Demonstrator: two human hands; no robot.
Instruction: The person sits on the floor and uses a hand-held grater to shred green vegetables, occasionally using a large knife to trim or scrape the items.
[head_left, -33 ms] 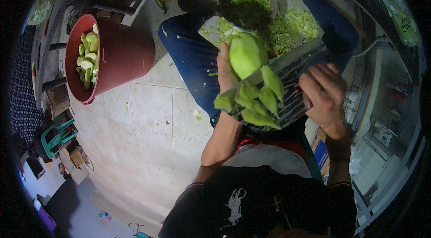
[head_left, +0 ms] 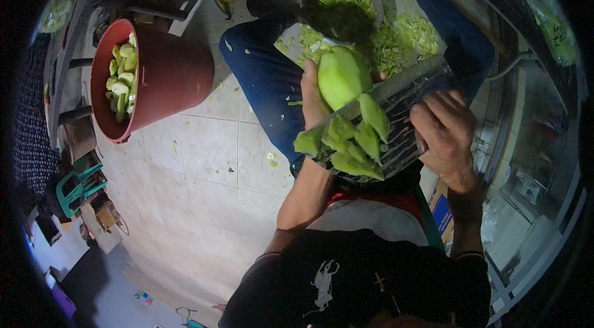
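My left hand (head_left: 312, 96) holds a large, smooth, pale green peeled fruit (head_left: 342, 78) in front of my body; the thumb lies along its left side and the rest of the hand is mostly hidden. In my closed right hand (head_left: 447, 137) is a wide-bladed cleaver (head_left: 399, 133), its handle covered by the fingers. The blade lies across the near end of the fruit and hides part of my left wrist. Several cut green slices (head_left: 349, 142) rest on the flat of the blade. Whether the edge touches the fruit I cannot tell.
Beyond the fruit, between my knees, stands a round bowl (head_left: 378, 3) of green pieces. Green shavings (head_left: 417, 34) lie around it. On the left, a tilted red bucket (head_left: 173, 71) holds several pale fruit pieces. A teal stool (head_left: 80, 189) is farther left; a glass-fronted cabinet (head_left: 526, 161) is right.
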